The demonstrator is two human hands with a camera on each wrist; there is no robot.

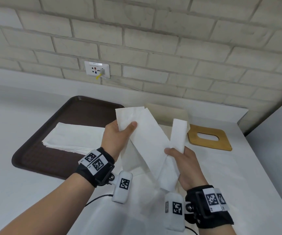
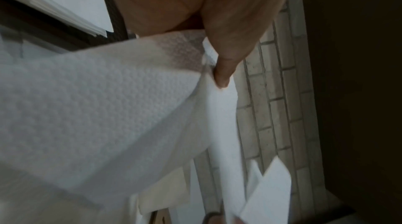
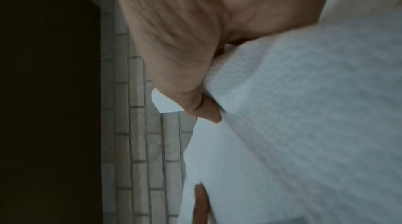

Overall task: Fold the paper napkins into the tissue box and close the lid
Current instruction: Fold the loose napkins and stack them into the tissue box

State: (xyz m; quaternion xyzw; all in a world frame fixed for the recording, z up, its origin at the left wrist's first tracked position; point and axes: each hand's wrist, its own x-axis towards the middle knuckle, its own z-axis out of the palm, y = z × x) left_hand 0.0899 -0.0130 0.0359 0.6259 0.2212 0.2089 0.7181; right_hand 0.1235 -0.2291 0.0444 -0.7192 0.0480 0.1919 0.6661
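Nearest to you, your right hand (image 1: 186, 164) holds one folded paper napkin (image 1: 177, 136) above the table (image 1: 35, 192). The thumb presses on the front of the strip and the other fingers are closed behind it, so the paper is pinched between them. One end of this strip stands up, the other end hangs down below your palm.

A little farther and to the left, your left hand (image 1: 115, 138) grips a second napkin (image 1: 147, 131). The thumb (image 2: 222, 73) lies across the paper near its upper corner, and the other fingers are hidden behind the sheet. This napkin goes down diagonally to the right and crosses the first one just beside your right thumb.

Under both hands more white paper lies on the table; its shape is not clear.

To the left, a stack of napkins (image 1: 72, 136) lies flat on a dark brown tray (image 1: 35, 158).

To the right, past your hands, the wooden lid (image 1: 209, 138) with an oval slot lies flat on the table. Behind the held napkins a pale box (image 1: 167, 111) is partly visible, mostly covered by them.

At the back there is a white brick wall (image 1: 153, 39) with a socket (image 1: 97, 69).
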